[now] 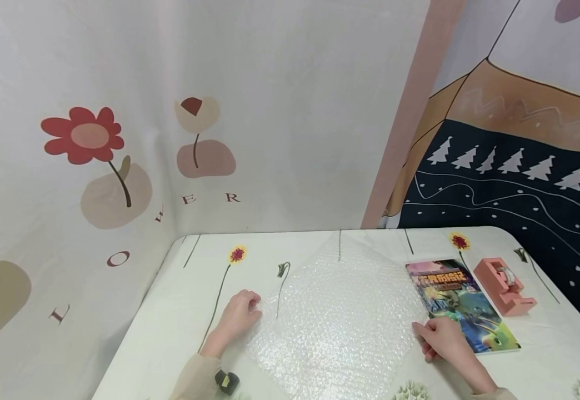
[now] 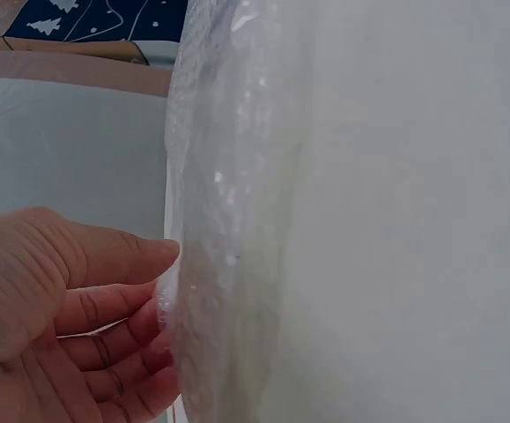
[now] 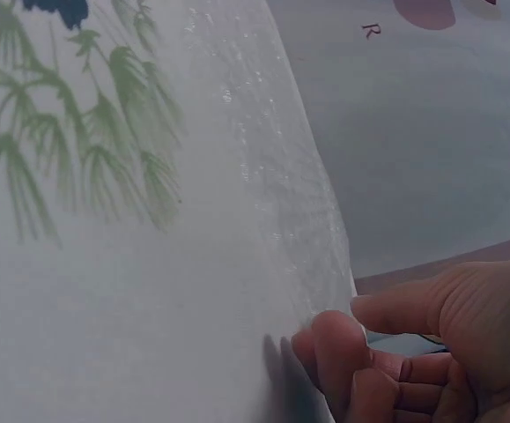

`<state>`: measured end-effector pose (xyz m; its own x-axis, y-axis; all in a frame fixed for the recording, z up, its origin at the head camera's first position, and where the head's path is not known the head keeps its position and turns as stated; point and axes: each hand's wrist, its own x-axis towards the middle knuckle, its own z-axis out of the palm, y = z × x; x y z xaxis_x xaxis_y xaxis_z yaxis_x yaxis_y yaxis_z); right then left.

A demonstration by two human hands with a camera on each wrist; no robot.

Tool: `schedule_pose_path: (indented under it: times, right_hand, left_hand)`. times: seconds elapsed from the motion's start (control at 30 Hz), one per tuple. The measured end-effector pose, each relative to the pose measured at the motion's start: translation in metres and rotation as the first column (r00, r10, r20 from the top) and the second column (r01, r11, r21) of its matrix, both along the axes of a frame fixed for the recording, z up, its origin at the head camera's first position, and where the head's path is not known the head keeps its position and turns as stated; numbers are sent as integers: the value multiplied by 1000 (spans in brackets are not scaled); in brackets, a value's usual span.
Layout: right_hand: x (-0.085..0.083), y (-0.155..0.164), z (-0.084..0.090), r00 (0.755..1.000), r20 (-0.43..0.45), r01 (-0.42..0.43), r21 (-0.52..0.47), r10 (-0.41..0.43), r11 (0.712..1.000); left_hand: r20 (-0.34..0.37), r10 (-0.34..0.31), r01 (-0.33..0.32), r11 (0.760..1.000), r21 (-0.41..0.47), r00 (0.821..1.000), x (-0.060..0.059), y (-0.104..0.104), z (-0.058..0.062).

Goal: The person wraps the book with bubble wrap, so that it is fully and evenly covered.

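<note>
A sheet of bubble wrap point(image 1: 337, 316) lies flat in the middle of the counter point(image 1: 170, 311), turned so its corners point at the counter's edges like a diamond. The left hand point(image 1: 237, 316) sits at the sheet's left corner; its grip, seen from the left wrist, has the fingers point(image 2: 118, 339) curled onto the edge of the plastic, thumb above, apparently pinching it. The right hand point(image 1: 442, 339) is at the right corner, fingertips point(image 3: 338, 339) bent against the sheet's rim, likely nipping it too. Holding opposite corners this way would keep the light sheet taut and flat. Just beside the right hand, toward the counter's right edge, lies a colourful book point(image 1: 462, 305), with a pink tape dispenser point(image 1: 504, 286) next to it.
</note>
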<state>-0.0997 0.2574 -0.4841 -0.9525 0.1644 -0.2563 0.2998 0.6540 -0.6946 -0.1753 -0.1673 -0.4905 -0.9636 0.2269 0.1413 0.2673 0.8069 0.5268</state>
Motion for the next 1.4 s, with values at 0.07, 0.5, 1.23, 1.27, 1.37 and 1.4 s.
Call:
schedule_pose_path:
  times: [0.07,0.5,1.23,1.27,1.37,1.4]
  right_hand:
    - [1,3,3,1000,-18,8,8,-7,1000]
    - [3,30,12,986,-115,115,-69,-122,991]
    - [16,77,18,934,-236,303,127,-268,945]
    - [16,78,17,932,-240,308,125,-272,943]
    - [19,83,14,925,-251,324,126,-286,938]
    - [20,84,14,921,-256,333,125,-294,935]
  left_hand:
    - [-3,14,-14,1000,17,1000,0,2,1]
    - [-138,-88,112,978,175,987,-11,36,5]
    - [-62,-300,302,887,349,952,5,163,10]
    - [-60,-310,310,882,354,949,6,169,10]
    - [-54,-335,331,871,364,941,11,187,9]
    - [-52,-345,339,866,367,937,13,193,9]
